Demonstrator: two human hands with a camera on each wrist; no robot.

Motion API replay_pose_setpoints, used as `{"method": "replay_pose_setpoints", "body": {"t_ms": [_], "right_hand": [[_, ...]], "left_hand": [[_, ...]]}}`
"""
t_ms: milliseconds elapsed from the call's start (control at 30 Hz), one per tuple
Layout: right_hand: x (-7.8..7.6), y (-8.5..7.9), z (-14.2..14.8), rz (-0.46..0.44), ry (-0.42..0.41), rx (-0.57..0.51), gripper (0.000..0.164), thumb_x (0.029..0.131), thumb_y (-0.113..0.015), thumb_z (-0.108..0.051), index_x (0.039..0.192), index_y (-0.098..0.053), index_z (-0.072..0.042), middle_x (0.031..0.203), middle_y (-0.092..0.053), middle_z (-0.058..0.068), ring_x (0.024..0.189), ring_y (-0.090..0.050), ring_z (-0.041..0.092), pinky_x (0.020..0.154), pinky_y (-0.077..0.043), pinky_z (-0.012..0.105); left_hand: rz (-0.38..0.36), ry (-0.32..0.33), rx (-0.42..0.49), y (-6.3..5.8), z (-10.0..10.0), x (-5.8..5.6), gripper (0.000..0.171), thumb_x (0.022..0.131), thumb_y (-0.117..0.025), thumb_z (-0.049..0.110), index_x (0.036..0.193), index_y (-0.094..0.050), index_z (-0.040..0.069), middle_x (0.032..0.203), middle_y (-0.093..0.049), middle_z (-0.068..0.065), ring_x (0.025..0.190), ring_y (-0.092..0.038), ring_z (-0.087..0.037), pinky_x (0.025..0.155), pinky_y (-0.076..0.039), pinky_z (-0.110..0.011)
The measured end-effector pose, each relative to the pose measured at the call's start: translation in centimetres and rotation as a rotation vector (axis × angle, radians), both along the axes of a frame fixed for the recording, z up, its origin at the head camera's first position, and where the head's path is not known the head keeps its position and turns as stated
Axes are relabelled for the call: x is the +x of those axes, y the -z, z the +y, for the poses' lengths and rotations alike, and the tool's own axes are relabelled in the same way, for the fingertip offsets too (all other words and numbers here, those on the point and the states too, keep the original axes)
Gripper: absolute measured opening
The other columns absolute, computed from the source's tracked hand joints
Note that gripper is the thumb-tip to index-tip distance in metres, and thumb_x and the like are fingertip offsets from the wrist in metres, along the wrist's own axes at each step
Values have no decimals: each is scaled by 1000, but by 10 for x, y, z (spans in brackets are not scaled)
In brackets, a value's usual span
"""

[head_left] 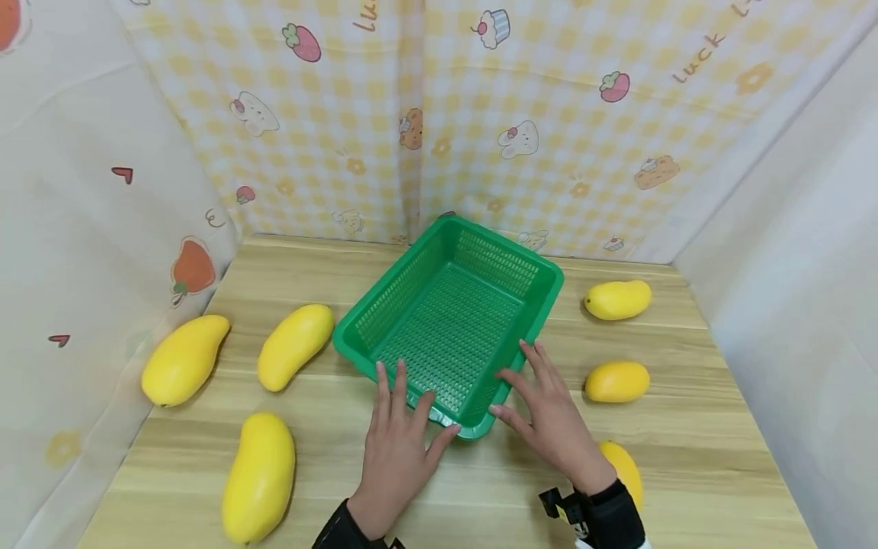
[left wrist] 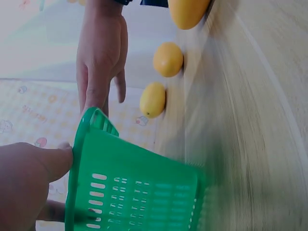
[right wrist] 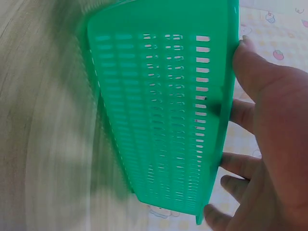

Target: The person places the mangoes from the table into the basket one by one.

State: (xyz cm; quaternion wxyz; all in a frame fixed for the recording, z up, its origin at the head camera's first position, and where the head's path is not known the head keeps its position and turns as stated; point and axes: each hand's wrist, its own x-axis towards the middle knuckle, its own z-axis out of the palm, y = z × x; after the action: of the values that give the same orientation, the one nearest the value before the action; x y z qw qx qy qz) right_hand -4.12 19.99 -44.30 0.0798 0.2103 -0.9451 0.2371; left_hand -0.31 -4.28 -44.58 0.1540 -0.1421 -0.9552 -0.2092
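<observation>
Below: wood-grain tabletop under green basket | behind: yellow-checked cloth

At the fingers, the basket is uniformly green, patterned with rows of small openings; the fruits to the left and right of the fingers are plain yellow. Below the fingers, the tabletop shows pale tan, streaked wood grain. Beyond them, the backdrop bears a yellow-and-white check with pink strawberries and brownish lettering.
</observation>
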Motion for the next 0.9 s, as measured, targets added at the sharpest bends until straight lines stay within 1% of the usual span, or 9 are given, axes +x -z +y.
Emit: {"method": "replay_pose_setpoints", "body": {"t_ms": [133,200,267,333,433,567,733,900], "right_hand": [[3,2,2,11,8,-17,48,86,-68,-46,125,-60,-20,155,-18,15,141,-18,37,99,-35,60],[4,3,2,23,4,-23,48,86,-67,-47,125,-60,-19,155,-19,17,139,-22,38,99,-37,59],[5,4,1,36,-2,-18,49,86,-66,-48,126,-60,-19,155,-20,17,140,-22,36,101,-35,58],[6,3,1,47,-5,-6,50,87,-66,-49,127,-61,-20,155,-22,16,141,-20,35,104,-31,58],[10,2,1,51,0,16,51,87,-65,-50,129,-59,-22,155,-23,15,142,-18,34,106,-27,57],[16,-2,-1,40,16,34,51,86,-66,-49,131,-59,-26,154,-25,14,142,-18,32,108,-24,56],[28,-7,-5,27,36,69,51,86,-66,-49,133,-58,-30,152,-29,15,141,-21,33,106,-26,58],[33,-10,-9,35,41,95,53,85,-67,-49,134,-57,-31,150,-34,15,139,-25,34,104,-28,58]], "left_hand": [[11,-25,43,-1,5,-2,51,86,-65,50,106,-66,3,145,-21,-39,137,-8,-53,102,-32,-58],[28,-47,53,-1,6,-2,50,86,-66,47,104,-66,0,144,-23,-40,137,-10,-53,103,-32,-58],[49,-68,59,0,7,-3,52,84,-68,45,105,-65,-3,143,-25,-40,137,-11,-53,104,-30,-57],[64,-86,63,1,7,-3,59,84,-68,44,110,-63,-8,142,-27,-40,137,-12,-51,105,-30,-57],[64,-105,68,3,6,-3,70,84,-67,44,122,-54,-14,144,-26,-38,138,-12,-49,106,-28,-56],[39,-118,70,6,4,-3,79,86,-66,42,133,-42,-17,149,-21,-33,141,-10,-44,111,-22,-50],[11,-122,58,6,1,0,82,86,-64,39,137,-35,-17,152,-16,-30,142,-7,-42,114,-13,-42],[23,-138,58,6,-3,1,83,85,-65,36,138,-32,-19,151,-16,-32,141,-8,-43,114,-13,-43]]}}
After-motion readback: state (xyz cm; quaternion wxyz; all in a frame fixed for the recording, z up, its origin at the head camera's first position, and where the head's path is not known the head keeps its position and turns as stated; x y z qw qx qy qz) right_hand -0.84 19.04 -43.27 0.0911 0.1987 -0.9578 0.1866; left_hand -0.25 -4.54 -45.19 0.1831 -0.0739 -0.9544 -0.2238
